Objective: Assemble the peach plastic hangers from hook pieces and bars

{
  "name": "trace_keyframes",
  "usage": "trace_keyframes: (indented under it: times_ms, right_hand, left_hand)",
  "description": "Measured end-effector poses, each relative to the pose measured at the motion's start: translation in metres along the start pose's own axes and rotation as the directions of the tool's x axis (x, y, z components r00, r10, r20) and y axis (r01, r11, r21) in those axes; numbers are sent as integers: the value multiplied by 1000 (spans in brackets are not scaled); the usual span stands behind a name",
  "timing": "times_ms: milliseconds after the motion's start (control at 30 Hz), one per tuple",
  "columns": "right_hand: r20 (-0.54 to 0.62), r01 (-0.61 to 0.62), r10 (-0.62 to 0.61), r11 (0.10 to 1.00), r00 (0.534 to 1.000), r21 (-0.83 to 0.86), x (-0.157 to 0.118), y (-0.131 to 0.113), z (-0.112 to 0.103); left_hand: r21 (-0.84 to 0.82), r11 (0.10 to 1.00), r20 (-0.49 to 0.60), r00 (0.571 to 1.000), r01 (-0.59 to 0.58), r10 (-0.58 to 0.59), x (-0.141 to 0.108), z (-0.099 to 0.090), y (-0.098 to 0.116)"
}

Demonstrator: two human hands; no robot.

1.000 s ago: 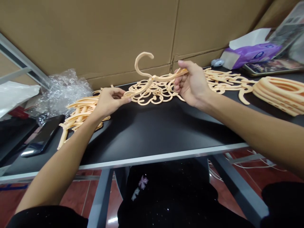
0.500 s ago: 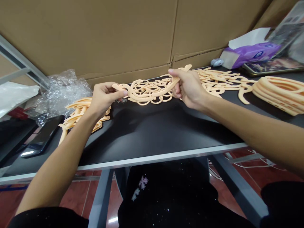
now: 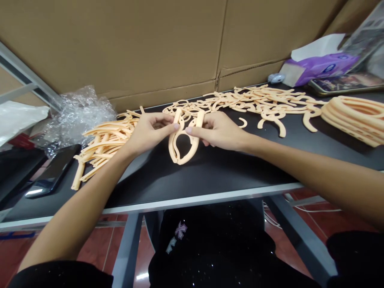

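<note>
Black surface (image 3: 228, 172), item one: peach plastic hanger (image 3: 182, 149) held between left hand (image 3: 150, 134) and right hand (image 3: 217, 130), each grip narrow, pinching one arm; loose hanger pile (image 3: 105, 146) lay leftward.

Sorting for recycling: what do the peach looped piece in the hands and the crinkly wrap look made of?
The peach looped piece looks like moulded matte plastic: even colour, smooth rounded edges. The wrap looks like clear plastic bubble wrap: glossy, crinkled film with air cells.
</note>
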State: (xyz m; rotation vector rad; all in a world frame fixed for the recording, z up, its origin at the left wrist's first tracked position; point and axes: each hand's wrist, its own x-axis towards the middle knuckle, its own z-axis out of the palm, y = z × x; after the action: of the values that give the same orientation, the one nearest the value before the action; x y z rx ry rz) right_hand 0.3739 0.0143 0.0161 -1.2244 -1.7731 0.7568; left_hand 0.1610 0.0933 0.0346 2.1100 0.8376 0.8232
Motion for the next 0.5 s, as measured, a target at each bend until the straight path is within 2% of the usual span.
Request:
trace_keyframes:
  times_ms: [167,300,500]
  right_hand:
    - [31,118,-114,938,993,-326,0,5,-5]
    - [86,116,-85,866,993,-486,-1,8,-6]
    - [93,114,-71,766,993,-633,-2,6,-8]
  left_hand:
    - [29,1000,67,998,-4,2,-1,1,-7]
    - [59,998,150,989,-25,15,0,-2,-5]
    - [137,991,188,982,-13,-13,0,-1,-4]
